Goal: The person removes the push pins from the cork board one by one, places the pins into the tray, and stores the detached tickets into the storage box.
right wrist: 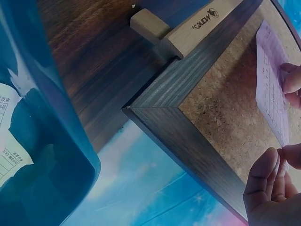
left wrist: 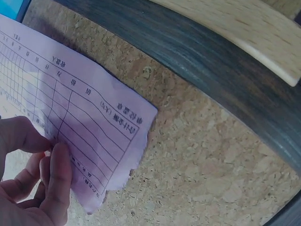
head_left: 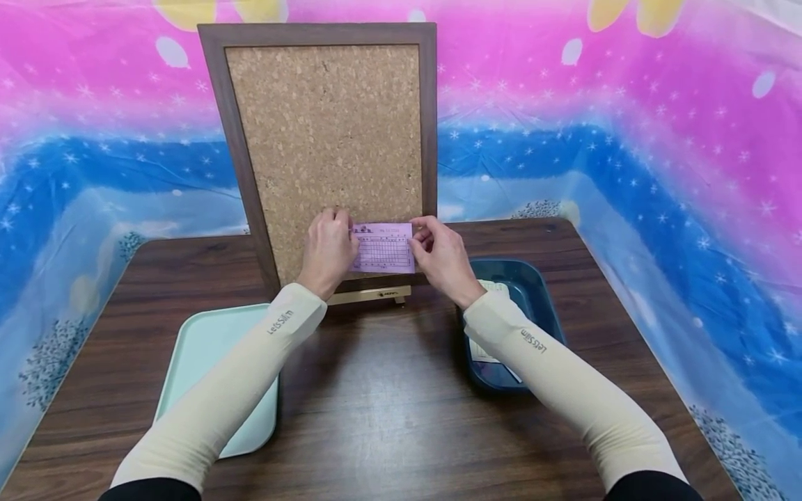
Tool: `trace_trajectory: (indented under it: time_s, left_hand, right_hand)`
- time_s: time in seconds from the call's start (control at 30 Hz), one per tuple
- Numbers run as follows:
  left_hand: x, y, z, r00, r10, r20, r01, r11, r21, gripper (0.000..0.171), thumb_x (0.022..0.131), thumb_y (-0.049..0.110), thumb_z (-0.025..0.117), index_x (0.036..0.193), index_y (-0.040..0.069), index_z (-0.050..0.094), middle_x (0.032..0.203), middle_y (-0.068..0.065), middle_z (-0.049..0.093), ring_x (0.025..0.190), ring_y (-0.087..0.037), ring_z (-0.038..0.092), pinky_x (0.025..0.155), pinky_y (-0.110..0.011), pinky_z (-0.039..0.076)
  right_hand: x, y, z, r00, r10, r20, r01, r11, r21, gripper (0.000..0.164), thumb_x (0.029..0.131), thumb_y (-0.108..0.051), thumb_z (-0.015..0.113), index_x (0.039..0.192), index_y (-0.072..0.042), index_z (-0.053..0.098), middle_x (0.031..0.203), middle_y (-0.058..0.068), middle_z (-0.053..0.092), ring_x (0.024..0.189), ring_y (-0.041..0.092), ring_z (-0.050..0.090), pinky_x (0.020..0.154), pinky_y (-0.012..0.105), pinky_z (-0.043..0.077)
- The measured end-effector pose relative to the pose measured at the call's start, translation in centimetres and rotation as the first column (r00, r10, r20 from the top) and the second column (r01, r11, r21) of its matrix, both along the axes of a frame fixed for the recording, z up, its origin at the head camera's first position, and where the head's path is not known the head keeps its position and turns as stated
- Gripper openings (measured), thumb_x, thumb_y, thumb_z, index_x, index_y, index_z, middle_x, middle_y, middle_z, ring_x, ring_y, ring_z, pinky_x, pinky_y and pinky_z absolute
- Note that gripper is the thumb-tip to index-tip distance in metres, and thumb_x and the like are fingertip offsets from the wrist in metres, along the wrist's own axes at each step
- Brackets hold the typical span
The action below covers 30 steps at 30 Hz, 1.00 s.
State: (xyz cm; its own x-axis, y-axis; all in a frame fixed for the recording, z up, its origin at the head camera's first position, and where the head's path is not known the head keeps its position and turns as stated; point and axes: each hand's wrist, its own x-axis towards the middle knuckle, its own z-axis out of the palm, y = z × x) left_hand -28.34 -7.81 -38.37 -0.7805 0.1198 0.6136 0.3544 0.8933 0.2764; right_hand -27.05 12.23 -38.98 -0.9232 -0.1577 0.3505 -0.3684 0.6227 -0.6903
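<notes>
A purple receipt slip (head_left: pixel 383 249) printed with a grid lies over the lower part of the framed corkboard (head_left: pixel 328 132). My left hand (head_left: pixel 328 249) is at the slip's left end. In the left wrist view its thumb and forefinger meet over the printed face, pinching something small; I cannot tell what it is. The slip's torn edge shows beyond these fingers. My right hand (head_left: pixel 441 254) pinches the slip's right edge between thumb and fingers. In the right wrist view the slip (right wrist: pixel 270 80) slants across the cork, with part of my left hand (right wrist: pixel 292 84) at its face.
A light green tray (head_left: pixel 213 327) stands at the left of the brown table (head_left: pixel 388 417), under my left forearm. At the right, a dark blue tray (head_left: pixel 529 278) holds pale printed slips (head_left: pixel 485 348). A light wooden stand (head_left: pixel 370 295) supports the board's lower edge.
</notes>
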Motion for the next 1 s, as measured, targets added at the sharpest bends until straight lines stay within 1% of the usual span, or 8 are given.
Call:
trace_trajectory:
  time_s: [0.17, 0.23, 0.33, 0.47, 0.63, 0.83, 1.0]
  left_hand:
    - [0.1, -0.5, 0.1, 0.999, -0.019, 0.028, 0.018, 1.000, 0.023, 0.012, 0.074, -0.004, 0.061, 0.086, -0.005, 0.061, 0.086, -0.020, 0.058, 0.077, -0.035, 0.056, 0.074, -0.046, 0.047]
    - [0.1, -0.7, 0.1, 0.999, -0.027, 0.044, 0.026, 0.999, 0.029, 0.012, 0.074, -0.004, 0.061, 0.087, -0.005, 0.061, 0.086, -0.019, 0.058, 0.078, -0.035, 0.056, 0.075, -0.045, 0.047]
    - [0.2, -0.9, 0.1, 0.997, -0.050, 0.050, 0.048, 0.998, 0.046, 0.013, 0.075, -0.004, 0.061, 0.088, -0.005, 0.061, 0.085, -0.018, 0.058, 0.078, -0.034, 0.055, 0.076, -0.045, 0.048]
    - [0.3, -1.3, 0.0, 0.996, -0.094, 0.009, 0.093, 0.994, 0.060, 0.014, 0.074, -0.005, 0.061, 0.088, -0.005, 0.061, 0.084, -0.017, 0.058, 0.076, -0.032, 0.055, 0.076, -0.043, 0.048]
    - [0.4, -1.7, -0.3, 0.990, -0.127, -0.056, 0.130, 0.990, 0.053, 0.014, 0.072, -0.005, 0.061, 0.086, -0.003, 0.061, 0.085, -0.015, 0.058, 0.076, -0.031, 0.055, 0.073, -0.043, 0.047]
    - [0.7, -2.1, -0.5, 0.984, -0.148, -0.097, 0.152, 0.987, 0.043, 0.015, 0.072, -0.004, 0.060, 0.087, -0.003, 0.061, 0.086, -0.016, 0.059, 0.077, -0.032, 0.055, 0.072, -0.044, 0.047]
    - [1.2, -2.4, -0.5, 0.984, -0.147, -0.103, 0.152, 0.987, 0.049, 0.013, 0.072, -0.003, 0.061, 0.085, -0.003, 0.060, 0.081, -0.014, 0.057, 0.074, -0.030, 0.054, 0.068, -0.043, 0.046]
  right_hand:
    - [-0.1, -0.2, 0.1, 1.000, 0.002, -0.014, -0.002, 1.000, 0.008, 0.030, 0.091, -0.010, 0.061, 0.120, -0.007, 0.057, 0.088, 0.002, 0.059, 0.076, 0.015, 0.053, 0.067, 0.029, 0.045]
    - [-0.1, -0.3, 0.2, 1.000, 0.002, -0.010, -0.002, 1.000, 0.006, 0.030, 0.091, -0.011, 0.061, 0.120, -0.007, 0.057, 0.088, 0.001, 0.059, 0.076, 0.015, 0.053, 0.067, 0.029, 0.045]
    - [-0.1, -0.4, 0.2, 1.000, 0.001, -0.003, -0.001, 1.000, 0.004, 0.030, 0.091, -0.011, 0.061, 0.120, -0.007, 0.057, 0.089, 0.001, 0.058, 0.077, 0.015, 0.053, 0.067, 0.029, 0.045]
    - [0.0, -0.5, 0.2, 1.000, -0.002, -0.001, 0.002, 1.000, 0.002, 0.028, 0.092, -0.011, 0.060, 0.120, -0.007, 0.057, 0.089, 0.002, 0.058, 0.076, 0.015, 0.052, 0.067, 0.030, 0.045]
    - [0.0, -0.5, 0.2, 1.000, -0.009, -0.004, 0.009, 1.000, 0.006, 0.027, 0.092, -0.011, 0.059, 0.119, -0.007, 0.058, 0.089, 0.002, 0.057, 0.076, 0.015, 0.052, 0.066, 0.030, 0.045]
    - [0.1, -0.5, 0.2, 1.000, -0.019, 0.007, 0.019, 1.000, 0.014, 0.026, 0.092, -0.012, 0.059, 0.118, -0.007, 0.058, 0.090, 0.001, 0.057, 0.076, 0.015, 0.052, 0.066, 0.029, 0.045]
    - [0.2, -0.4, 0.1, 1.000, -0.020, 0.023, 0.020, 1.000, -0.002, 0.026, 0.093, -0.012, 0.059, 0.118, -0.008, 0.058, 0.090, 0.001, 0.056, 0.077, 0.016, 0.052, 0.065, 0.029, 0.046]
